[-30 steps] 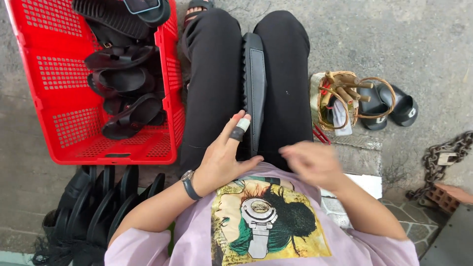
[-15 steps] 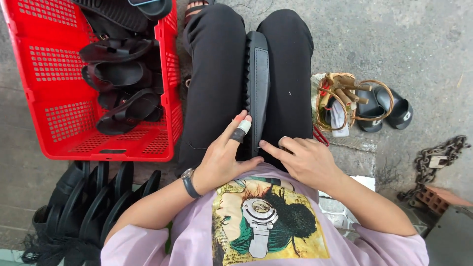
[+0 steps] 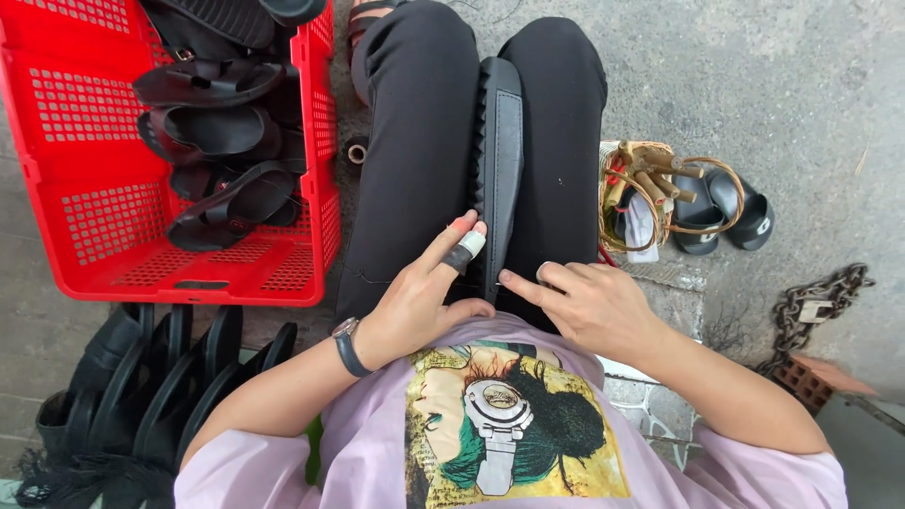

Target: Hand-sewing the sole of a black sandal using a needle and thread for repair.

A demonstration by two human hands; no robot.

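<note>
Black shoe sole [image 3: 500, 160]: set on edge between the knees, running near to far. Left hand [image 3: 419, 302]: fingers loosely spread, taped fingertips touching the sole's near left side. Right hand [image 3: 589, 302]: forefinger out, touching the near end, others curled. Left: red basket [image 3: 85, 236] of black sandals [image 3: 226, 141]. Right: wicker basket [image 3: 650, 193].

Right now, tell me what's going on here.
A seated person holds a long black shoe sole on edge between their knees. The left hand, with a taped finger, presses against the sole's near end, while the right hand touches it with a fingertip from the other side. A red crate with black sandals sits on the ground on the left-hand side, and a small basket on the right-hand side.
</note>
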